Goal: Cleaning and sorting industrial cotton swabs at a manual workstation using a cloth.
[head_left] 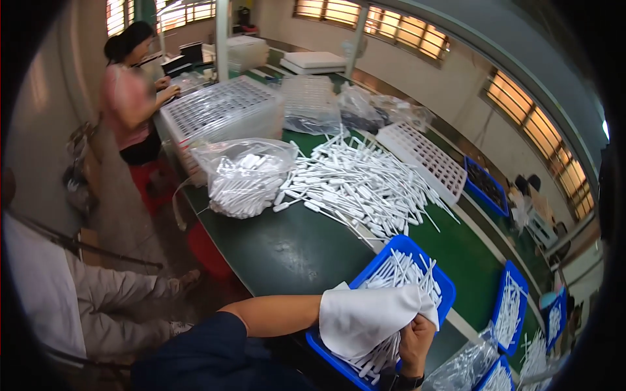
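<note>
A white cloth (368, 318) is spread over the middle of a blue plastic basket (445, 287). The basket holds many thin white sticks (391, 272), some with a thicker end. From the lower left, my left forearm (280, 316) reaches in under the cloth, which covers the left hand and its fingers. My right hand (416, 340), at the basket's right side, has its fingers closed on the cloth's edge. What the left hand touches cannot be seen.
A big heap of white sticks (365, 182) lies on the green-topped table (287, 254), beside a clear bag (244, 179) full of them. Gridded trays (225, 104) stand behind. More blue baskets (510, 306) are on the right. A person (127, 98) works at the far left.
</note>
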### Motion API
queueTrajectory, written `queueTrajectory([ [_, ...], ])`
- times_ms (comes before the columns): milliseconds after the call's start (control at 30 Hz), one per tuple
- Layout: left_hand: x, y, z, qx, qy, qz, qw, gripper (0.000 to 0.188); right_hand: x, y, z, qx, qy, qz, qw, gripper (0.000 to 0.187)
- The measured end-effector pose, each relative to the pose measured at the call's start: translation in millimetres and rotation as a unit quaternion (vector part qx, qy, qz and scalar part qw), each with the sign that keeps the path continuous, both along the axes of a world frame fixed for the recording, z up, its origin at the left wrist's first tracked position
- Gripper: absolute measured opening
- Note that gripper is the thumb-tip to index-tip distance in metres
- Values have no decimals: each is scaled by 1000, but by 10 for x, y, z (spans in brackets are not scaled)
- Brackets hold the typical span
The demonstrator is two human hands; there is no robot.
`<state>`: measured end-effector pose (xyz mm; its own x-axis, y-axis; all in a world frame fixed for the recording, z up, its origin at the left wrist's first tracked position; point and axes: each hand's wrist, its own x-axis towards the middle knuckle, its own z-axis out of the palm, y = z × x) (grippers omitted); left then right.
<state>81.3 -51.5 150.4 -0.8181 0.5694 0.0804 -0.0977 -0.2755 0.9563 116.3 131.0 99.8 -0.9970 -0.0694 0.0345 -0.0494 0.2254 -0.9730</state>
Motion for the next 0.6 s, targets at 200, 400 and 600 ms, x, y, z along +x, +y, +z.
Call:
queueTrajectory([
  [200,22,-307,230,143,-145,-80,976,15,-5,-7,52,-3,22,-62,998,23],
  [400,-71,-82,-48,-51,430,6,902,15,50,-4,31,-123,109,-194,967,25],
  [600,-365,-30,-373,28,190,-190,963,22,-213,22,-83,-150,59,-194,968,25],
])
